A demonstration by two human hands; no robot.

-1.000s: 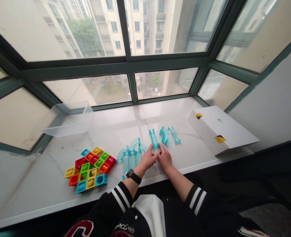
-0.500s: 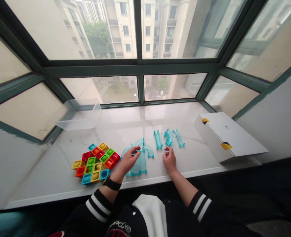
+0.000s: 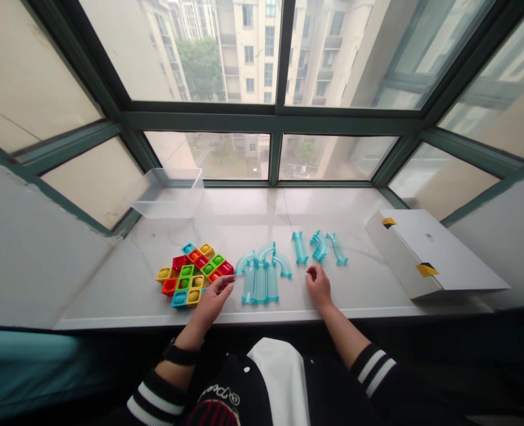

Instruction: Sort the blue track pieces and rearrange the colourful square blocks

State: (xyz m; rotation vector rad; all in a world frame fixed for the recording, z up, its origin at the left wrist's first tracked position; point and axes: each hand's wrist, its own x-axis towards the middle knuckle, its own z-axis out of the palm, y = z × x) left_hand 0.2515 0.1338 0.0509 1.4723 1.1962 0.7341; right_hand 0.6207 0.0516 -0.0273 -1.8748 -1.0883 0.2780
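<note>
Your left hand [image 3: 212,300] has slid off the teal tracks [image 3: 260,277] to the coloured blocks [image 3: 193,273], fingers spread and empty, while your right hand [image 3: 319,285] rests loosely curled, also empty.

L hand [image 3: 212,300] flat, open; R hand [image 3: 319,285] loosely curled.

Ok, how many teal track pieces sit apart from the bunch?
3, in a row beyond the right hand: left piece, middle piece, right piece. Middle may be stacked.
</note>
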